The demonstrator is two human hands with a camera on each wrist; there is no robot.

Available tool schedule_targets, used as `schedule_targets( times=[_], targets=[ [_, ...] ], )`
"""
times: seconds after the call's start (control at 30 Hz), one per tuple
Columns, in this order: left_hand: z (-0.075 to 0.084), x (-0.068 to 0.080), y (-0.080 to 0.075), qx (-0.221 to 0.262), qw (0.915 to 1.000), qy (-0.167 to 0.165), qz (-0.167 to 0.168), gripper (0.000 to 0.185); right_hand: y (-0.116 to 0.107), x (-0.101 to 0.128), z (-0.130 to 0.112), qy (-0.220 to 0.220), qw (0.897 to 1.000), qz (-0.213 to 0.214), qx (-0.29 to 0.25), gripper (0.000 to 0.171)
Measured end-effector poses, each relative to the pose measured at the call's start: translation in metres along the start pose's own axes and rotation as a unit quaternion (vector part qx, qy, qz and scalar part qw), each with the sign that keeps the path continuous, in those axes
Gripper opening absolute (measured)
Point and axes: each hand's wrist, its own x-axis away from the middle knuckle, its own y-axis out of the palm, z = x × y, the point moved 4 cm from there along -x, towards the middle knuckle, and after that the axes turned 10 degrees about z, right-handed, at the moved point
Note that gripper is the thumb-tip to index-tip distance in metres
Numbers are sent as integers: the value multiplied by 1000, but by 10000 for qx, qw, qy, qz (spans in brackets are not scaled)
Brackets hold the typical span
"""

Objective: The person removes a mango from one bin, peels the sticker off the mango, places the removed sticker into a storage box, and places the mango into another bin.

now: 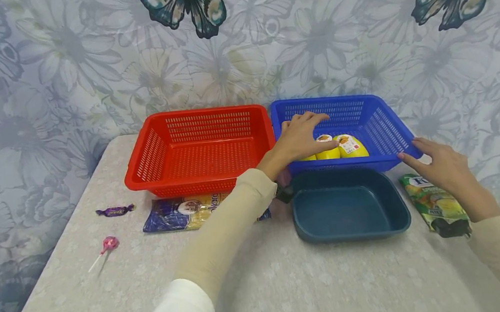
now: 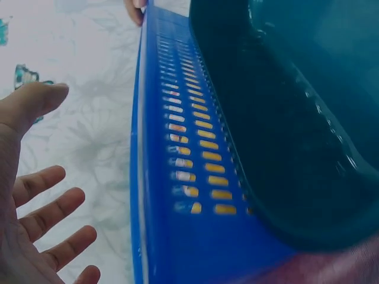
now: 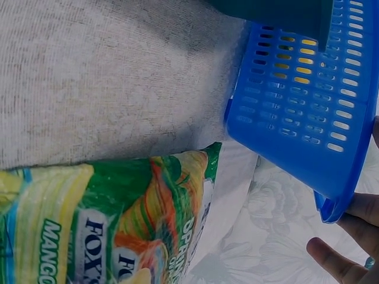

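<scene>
My left hand (image 1: pixel 301 137) hovers over the blue basket (image 1: pixel 391 117) with its fingers spread. In the left wrist view that hand (image 2: pixel 44 219) holds nothing, and its fingers stand apart from the basket wall. Beneath it in the basket are several rounded yellow items (image 1: pixel 352 147) with white labels, partly hidden by the hand. My right hand (image 1: pixel 445 165) grips the basket's front right corner, thumb at the front rim and fingers at the side. In the right wrist view, fingers (image 3: pixel 362 208) touch the rim corner while one finger stays off it.
A red basket (image 1: pixel 203 184) stands to the left. Before it lie a blue-and-yellow packet (image 1: pixel 170 216), a purple wrapped candy (image 1: pixel 115 211) and a pink lollipop (image 1: pixel 109 243). A dark teal tub (image 1: pixel 350 211) sits before the blue basket, a green Fox's bag (image 1: pixel 432 201) to its right.
</scene>
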Motion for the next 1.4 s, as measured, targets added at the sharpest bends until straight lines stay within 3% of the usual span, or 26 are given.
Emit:
schedule_targets(
  times=[0.6, 0.87, 1.17, 1.4],
  targets=[
    [17, -33, 42, -529, 9968, -340, -494, 84, 2, 0, 0, 115, 9999, -14, 85, 81],
    [26, -44, 58, -513, 9928, -904, -590, 90, 4, 0, 0, 95, 9999, 55, 104, 81],
    [29, -47, 77, -940, 9845, -1232, -823, 99, 10, -2, -5, 67, 9997, 155, 174, 81],
    [38, -55, 92, -1268, 9790, -1141, -1112, 98, 9, 2, -1, 9, 9989, 463, 80, 78]
  ],
)
